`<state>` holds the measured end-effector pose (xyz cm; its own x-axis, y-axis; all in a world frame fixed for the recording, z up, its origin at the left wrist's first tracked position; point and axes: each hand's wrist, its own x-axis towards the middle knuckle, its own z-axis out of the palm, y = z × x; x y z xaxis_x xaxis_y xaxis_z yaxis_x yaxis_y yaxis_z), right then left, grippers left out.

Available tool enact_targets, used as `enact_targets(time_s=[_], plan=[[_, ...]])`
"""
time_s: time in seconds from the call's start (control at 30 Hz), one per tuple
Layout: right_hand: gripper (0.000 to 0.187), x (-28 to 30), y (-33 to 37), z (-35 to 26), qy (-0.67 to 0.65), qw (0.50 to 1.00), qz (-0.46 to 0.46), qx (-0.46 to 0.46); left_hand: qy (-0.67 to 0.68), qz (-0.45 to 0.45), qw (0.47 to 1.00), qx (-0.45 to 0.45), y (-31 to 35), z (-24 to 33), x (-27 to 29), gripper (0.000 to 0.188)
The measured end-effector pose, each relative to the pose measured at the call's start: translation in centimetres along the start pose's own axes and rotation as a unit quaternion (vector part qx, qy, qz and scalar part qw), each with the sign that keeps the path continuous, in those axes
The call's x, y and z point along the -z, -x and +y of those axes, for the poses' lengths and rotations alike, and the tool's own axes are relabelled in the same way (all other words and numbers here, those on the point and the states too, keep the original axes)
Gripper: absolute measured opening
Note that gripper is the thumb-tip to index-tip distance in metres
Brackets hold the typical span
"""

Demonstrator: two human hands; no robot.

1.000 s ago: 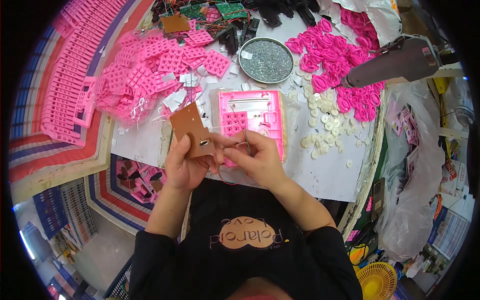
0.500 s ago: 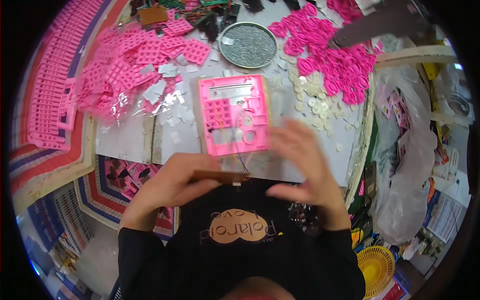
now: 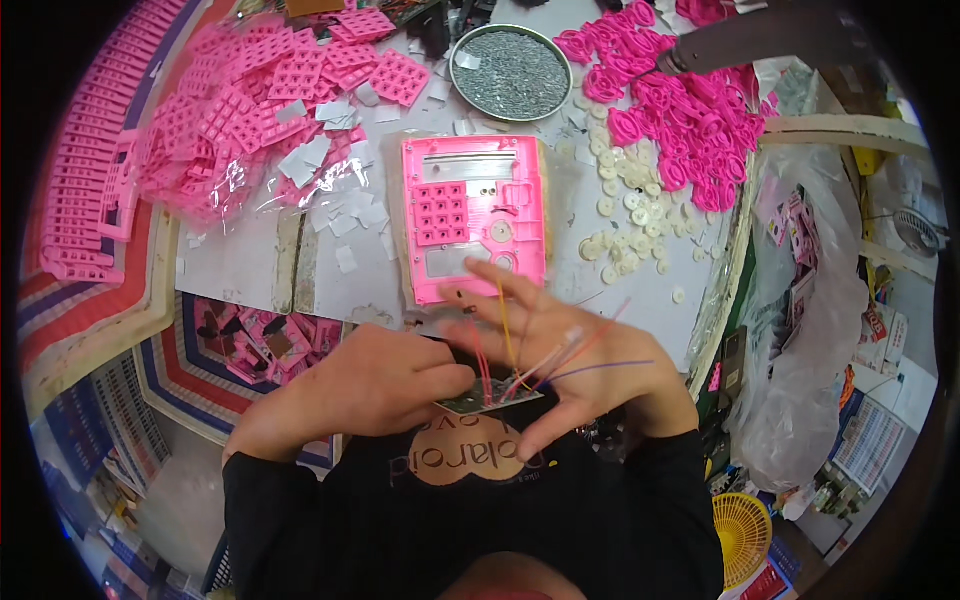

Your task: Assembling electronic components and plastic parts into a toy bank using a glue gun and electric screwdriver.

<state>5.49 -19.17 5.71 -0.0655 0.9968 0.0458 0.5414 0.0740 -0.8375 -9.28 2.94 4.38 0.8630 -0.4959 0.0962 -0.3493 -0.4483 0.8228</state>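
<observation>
Low in front of my chest, my left hand [image 3: 375, 380] is closed on the edge of a small circuit board [image 3: 490, 398]. Thin red, yellow and purple wires [image 3: 512, 340] rise from the board. Beside them my right hand [image 3: 590, 360] has its fingers spread, and several wires cross in front of its palm; I see no grip on them. Just beyond both hands lies a pink plastic housing [image 3: 530, 215], its inside facing up, on a padded block. A pink keypad piece [image 3: 441, 213] sits in the housing's left side.
A round tin of small metal screws [image 3: 510, 75] stands behind the housing. Pink keypad pieces [image 3: 300, 75] heap at left, pink rings [image 3: 690, 130] and pale discs [image 3: 635, 215] at right. A dark electric screwdriver [image 3: 740, 45] hangs over the rings. A yellow basket [image 3: 742, 540] stands lower right.
The board has tilted so that its wired face shows, and its wires now stand up off the housing. My right hand has come left, up to the wires. The view has shifted slightly.
</observation>
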Motion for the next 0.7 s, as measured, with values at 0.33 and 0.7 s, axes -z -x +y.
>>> enact_targets(time_s=[0.33,0.7], plan=[[0.044,-0.1,-2.9,5.4,-0.233,0.954,0.165,-0.091,0.542,0.133,0.787,0.263,2.0,-1.6,-4.9,0.063],[0.038,3.0,-7.6,8.8,-0.13,0.962,0.113,-0.213,0.61,0.182,0.736,0.231,2.1,-1.9,-5.2,0.074]])
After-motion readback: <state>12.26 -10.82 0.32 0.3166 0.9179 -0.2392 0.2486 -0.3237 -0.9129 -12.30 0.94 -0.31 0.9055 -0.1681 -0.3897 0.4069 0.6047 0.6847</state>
